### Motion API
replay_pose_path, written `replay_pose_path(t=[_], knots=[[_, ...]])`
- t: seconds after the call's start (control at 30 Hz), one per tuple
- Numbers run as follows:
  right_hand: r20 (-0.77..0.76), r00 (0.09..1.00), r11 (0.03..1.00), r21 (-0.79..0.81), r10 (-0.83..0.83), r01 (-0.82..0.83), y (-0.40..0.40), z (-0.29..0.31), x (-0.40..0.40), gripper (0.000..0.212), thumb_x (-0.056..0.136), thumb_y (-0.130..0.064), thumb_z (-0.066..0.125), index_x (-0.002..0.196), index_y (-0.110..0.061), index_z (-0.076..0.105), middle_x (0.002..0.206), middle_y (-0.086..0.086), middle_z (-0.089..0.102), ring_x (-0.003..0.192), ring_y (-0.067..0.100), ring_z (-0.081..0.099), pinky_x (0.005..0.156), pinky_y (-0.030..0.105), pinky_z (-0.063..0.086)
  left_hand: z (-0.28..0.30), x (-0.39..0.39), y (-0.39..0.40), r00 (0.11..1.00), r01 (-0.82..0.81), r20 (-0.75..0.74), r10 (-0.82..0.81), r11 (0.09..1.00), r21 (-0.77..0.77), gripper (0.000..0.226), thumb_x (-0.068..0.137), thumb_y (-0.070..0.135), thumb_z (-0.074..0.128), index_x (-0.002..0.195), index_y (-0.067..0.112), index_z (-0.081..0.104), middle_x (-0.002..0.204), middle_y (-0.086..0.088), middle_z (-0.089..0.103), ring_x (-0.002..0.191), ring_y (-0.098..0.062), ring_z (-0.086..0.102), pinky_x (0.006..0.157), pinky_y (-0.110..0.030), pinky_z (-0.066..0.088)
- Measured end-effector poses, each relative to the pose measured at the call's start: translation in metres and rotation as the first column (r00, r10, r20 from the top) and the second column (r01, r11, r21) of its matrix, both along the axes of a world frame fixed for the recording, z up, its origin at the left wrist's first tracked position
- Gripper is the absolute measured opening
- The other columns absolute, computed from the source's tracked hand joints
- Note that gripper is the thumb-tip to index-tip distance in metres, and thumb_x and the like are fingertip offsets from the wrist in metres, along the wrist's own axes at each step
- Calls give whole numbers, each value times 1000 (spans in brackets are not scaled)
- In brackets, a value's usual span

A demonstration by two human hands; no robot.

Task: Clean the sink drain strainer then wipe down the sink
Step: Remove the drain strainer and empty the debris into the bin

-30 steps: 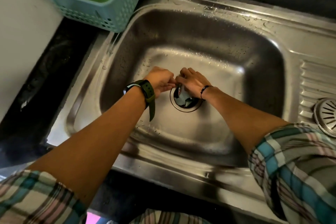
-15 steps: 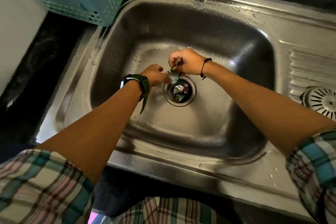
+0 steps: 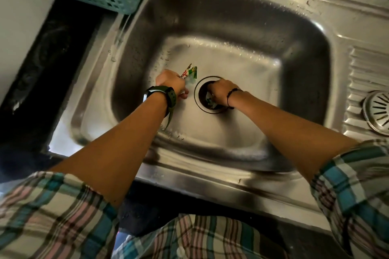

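Drain (image 3: pixel 202 99): wrapper scraps inside, right hand (image 3: pixel 221 92) grasping them | left hand (image 3: pixel 171 84) pinches wrapper (image 3: pixel 189 72)

Plaid sleeves (image 3: pixel 52 202), green watch (image 3: pixel 166 95), black bracelet (image 3: pixel 229 96).
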State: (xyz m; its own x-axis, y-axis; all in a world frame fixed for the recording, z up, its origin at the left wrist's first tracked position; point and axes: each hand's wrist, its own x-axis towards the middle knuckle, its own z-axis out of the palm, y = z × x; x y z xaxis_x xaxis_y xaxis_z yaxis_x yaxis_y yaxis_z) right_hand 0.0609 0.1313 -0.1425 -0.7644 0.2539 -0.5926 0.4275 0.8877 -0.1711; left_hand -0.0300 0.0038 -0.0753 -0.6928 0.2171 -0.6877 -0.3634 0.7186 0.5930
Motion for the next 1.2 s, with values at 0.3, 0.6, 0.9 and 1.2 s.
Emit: replay_pose_path(t=[0.3,0.6,0.9,1.2], knots=[[-40,999,997,73,-18,21,-6,-3,1,29,92,-15,47,118,-8,57,124,16,59,115,34,55,90,38,47,1,5,8,999,33,-12,-32,999,18,23,85,-4,46,68,9,56,64,-9,63,53,-19,61,67,-32,57],[-274,909,950,-95,-313,298,28,45,-11,20,86,-14,57,100,-6,70,109,14,69,101,28,62,86,32,50,8,3,10,996,14,84,-18,999,46,13,89,2,43,83,5,54,72,-12,62,59,-22,63,72,-37,59],[-460,820,935,-255,-340,245,-5,86,-27,15,81,-13,63,91,-6,70,102,11,70,98,25,62,80,23,42,19,13,25,953,-133,299,53,958,254,23,85,-6,41,71,7,54,72,-11,55,61,-20,54,59,-31,48],[-361,796,866,-322,-486,382,-7,83,-30,21,80,0,58,94,-6,73,101,15,71,91,29,65,84,33,54,20,5,27,916,-210,396,56,910,356,9,88,2,48,84,7,55,87,-14,59,74,-25,63,63,-33,57]])
